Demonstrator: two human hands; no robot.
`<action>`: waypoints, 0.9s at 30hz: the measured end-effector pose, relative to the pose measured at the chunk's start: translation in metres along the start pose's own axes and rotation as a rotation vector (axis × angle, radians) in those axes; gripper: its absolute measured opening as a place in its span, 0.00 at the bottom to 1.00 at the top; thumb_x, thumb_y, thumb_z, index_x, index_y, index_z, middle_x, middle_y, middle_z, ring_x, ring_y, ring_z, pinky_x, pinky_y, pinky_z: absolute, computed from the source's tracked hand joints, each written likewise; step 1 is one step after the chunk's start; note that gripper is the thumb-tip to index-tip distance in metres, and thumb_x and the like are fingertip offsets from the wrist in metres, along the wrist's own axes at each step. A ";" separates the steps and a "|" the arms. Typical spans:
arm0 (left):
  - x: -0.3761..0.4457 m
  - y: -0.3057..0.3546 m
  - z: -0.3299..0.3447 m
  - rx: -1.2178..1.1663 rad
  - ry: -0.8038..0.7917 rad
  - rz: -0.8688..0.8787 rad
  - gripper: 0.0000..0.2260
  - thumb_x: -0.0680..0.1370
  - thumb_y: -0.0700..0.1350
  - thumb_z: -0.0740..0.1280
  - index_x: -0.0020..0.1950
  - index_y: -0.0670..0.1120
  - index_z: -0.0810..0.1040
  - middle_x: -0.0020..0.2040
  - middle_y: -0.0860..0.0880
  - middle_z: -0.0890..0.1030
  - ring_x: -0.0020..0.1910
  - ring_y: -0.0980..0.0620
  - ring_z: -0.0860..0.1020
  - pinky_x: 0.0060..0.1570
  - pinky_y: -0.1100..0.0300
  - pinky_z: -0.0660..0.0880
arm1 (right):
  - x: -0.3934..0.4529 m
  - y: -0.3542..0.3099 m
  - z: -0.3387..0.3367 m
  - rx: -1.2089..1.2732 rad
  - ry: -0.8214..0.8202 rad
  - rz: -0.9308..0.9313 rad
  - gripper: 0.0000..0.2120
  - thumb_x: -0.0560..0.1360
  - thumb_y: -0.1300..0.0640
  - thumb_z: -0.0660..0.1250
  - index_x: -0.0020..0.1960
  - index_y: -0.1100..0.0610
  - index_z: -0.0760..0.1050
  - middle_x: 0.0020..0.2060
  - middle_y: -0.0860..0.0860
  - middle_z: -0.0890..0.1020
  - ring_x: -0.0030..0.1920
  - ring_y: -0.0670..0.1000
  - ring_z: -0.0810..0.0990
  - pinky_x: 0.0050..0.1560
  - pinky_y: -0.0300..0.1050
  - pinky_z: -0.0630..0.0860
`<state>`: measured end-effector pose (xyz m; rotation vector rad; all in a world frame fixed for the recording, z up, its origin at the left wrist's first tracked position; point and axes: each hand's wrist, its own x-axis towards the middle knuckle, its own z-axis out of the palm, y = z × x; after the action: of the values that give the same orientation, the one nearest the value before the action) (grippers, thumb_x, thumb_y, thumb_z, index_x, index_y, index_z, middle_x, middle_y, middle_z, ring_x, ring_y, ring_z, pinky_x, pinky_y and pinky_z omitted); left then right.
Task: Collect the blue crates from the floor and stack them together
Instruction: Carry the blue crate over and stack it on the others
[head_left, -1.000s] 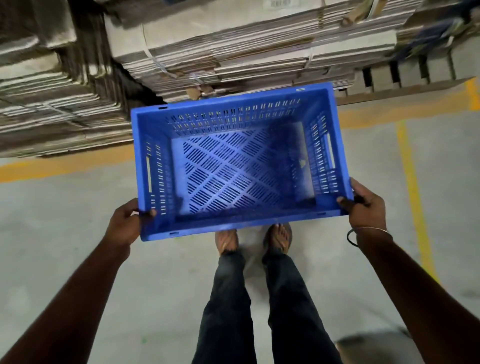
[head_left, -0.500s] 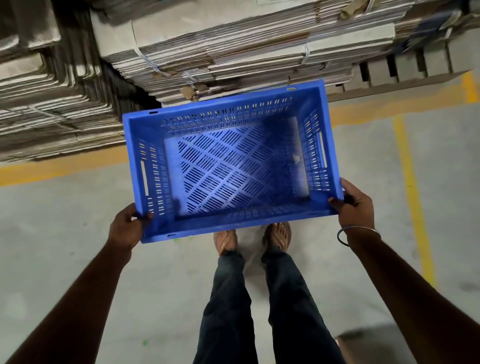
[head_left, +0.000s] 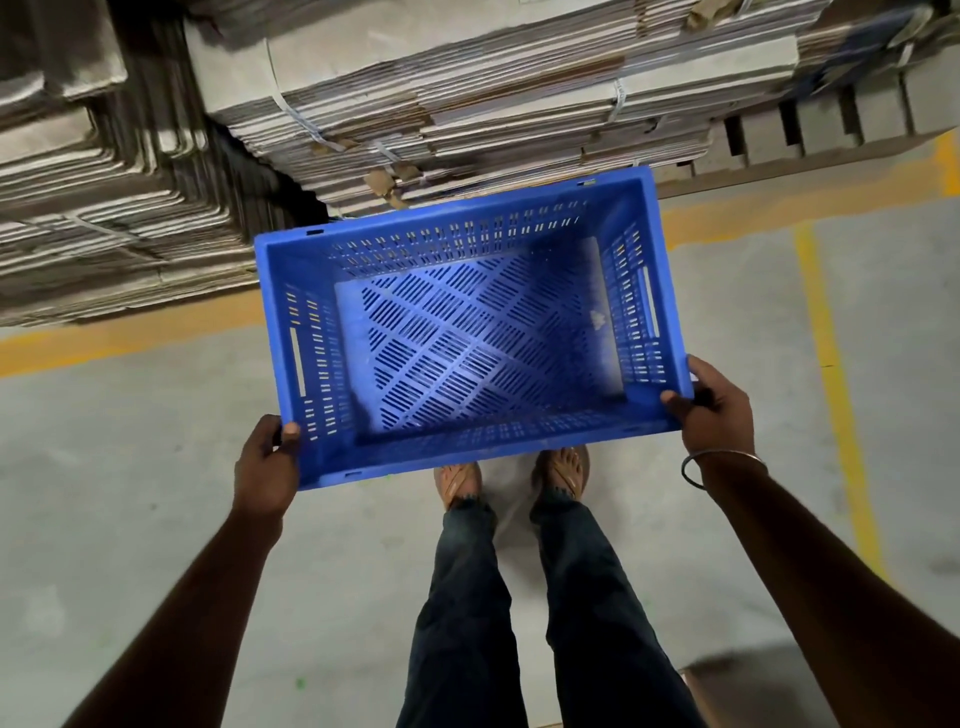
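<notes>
Both arms reach out straight: the left hand clamps the near left corner of the blue crate, thumb over the rim, and the right hand grips the near right corner. The crate hangs level above the feet, open side up. Fingers under the rim stay hidden.

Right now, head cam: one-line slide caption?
Both hands, left hand and right hand, carry an empty blue crate by its near corners beside stacked flattened cardboard.
</notes>
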<state>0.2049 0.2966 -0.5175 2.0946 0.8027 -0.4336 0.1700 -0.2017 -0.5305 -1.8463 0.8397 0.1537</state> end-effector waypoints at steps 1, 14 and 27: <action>0.002 -0.001 0.001 0.010 0.016 0.010 0.16 0.77 0.59 0.60 0.44 0.46 0.72 0.42 0.47 0.77 0.41 0.48 0.71 0.43 0.53 0.69 | 0.000 0.002 0.002 0.006 0.006 0.004 0.24 0.71 0.66 0.69 0.61 0.44 0.77 0.53 0.53 0.83 0.53 0.57 0.81 0.58 0.58 0.78; -0.008 0.007 0.016 0.188 0.204 0.038 0.12 0.82 0.48 0.60 0.43 0.43 0.67 0.36 0.47 0.73 0.38 0.44 0.68 0.39 0.52 0.66 | 0.003 -0.008 -0.010 -0.244 -0.063 -0.128 0.16 0.76 0.58 0.68 0.64 0.54 0.76 0.41 0.53 0.80 0.41 0.54 0.77 0.45 0.43 0.75; -0.010 0.011 0.010 0.253 0.160 0.049 0.10 0.82 0.47 0.60 0.46 0.41 0.71 0.42 0.41 0.77 0.40 0.42 0.71 0.41 0.52 0.69 | -0.009 -0.012 0.011 -0.228 0.107 -0.123 0.17 0.77 0.59 0.66 0.66 0.54 0.75 0.54 0.50 0.80 0.53 0.49 0.77 0.55 0.40 0.70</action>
<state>0.2048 0.2797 -0.5113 2.4033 0.8210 -0.3593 0.1733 -0.1854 -0.5221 -2.1308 0.8051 0.0755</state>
